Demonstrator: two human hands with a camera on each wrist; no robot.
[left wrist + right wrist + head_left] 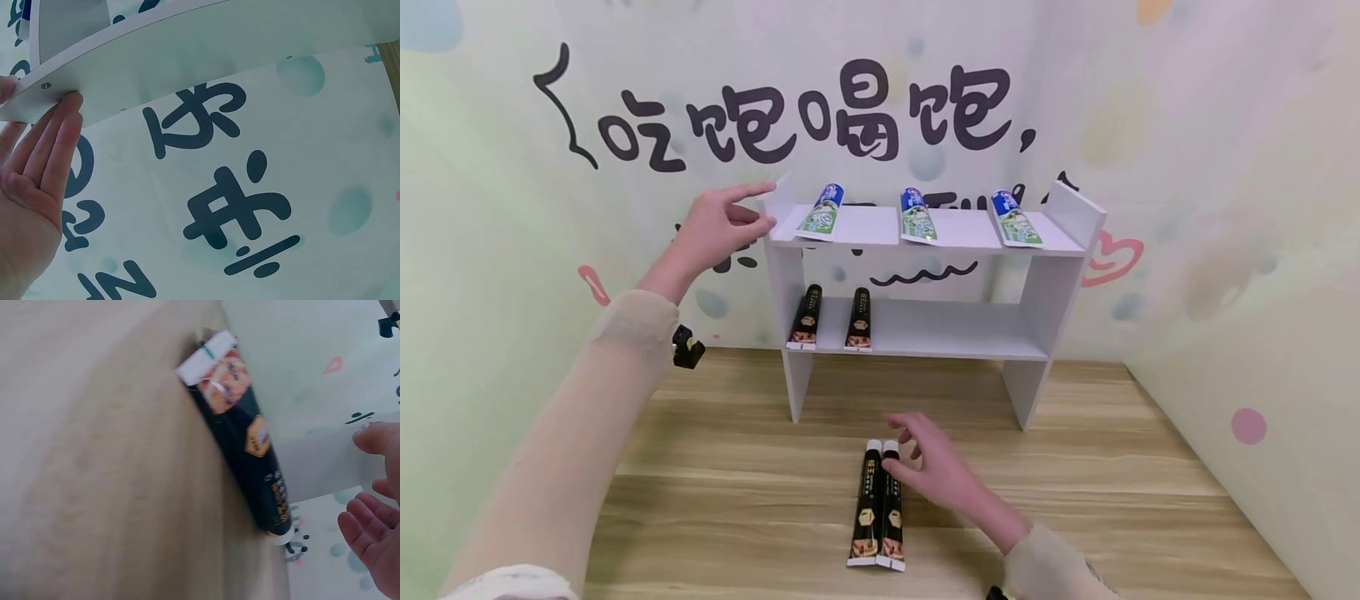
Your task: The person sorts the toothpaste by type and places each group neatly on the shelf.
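Observation:
A white two-tier shelf (pixel 928 229) stands at the back of the wooden table. My left hand (pixel 718 229) holds its left side panel (pixel 156 69) near the upper corner; in the left wrist view, straight fingers lie against the panel's outer face. My right hand (pixel 943 471) hovers at the capped end of two black toothpaste tubes, a left tube (pixel 867 504) and a right tube (pixel 892 508), which lie side by side on the table. Its fingers are loosely bent and apart, with nothing between them. One black tube (pixel 240 428) fills the middle of the right wrist view.
Three blue-and-green toothpaste tubes (pixel 917 217) lie spaced along the top tier. Two more black tubes (pixel 859 318) lie at the left of the lower tier (pixel 955 327). A printed cloth backdrop (pixel 1210 167) surrounds the table (pixel 737 483).

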